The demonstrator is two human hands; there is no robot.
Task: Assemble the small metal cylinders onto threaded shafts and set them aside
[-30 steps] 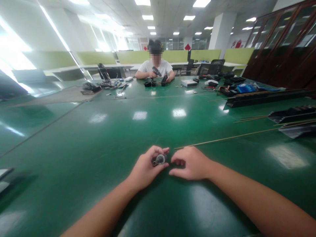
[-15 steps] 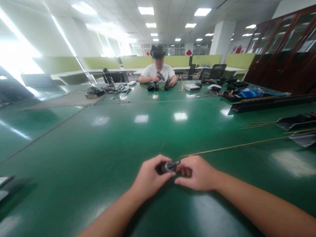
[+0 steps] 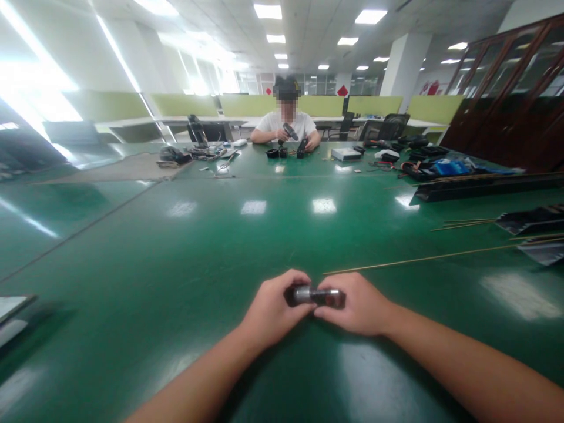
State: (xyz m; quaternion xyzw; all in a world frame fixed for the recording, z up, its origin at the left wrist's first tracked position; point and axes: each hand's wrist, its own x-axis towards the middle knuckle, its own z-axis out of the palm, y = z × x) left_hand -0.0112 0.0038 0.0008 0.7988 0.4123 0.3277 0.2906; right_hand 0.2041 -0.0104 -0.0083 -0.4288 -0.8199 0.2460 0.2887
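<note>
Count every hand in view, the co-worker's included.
4: the left hand around the metal part, the right hand at its shaft end, and across the green table, a co-worker's hand on a dark tool and their other hand.

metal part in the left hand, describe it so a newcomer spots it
Start at the near part of the green table, where the left hand and right hand come together. The metal part is gripped by the left hand, its slimmer end pointing rightward. Unlike the long, thin brass-coloured rod lying beyond, it is short, stout, dark and silver.
</note>
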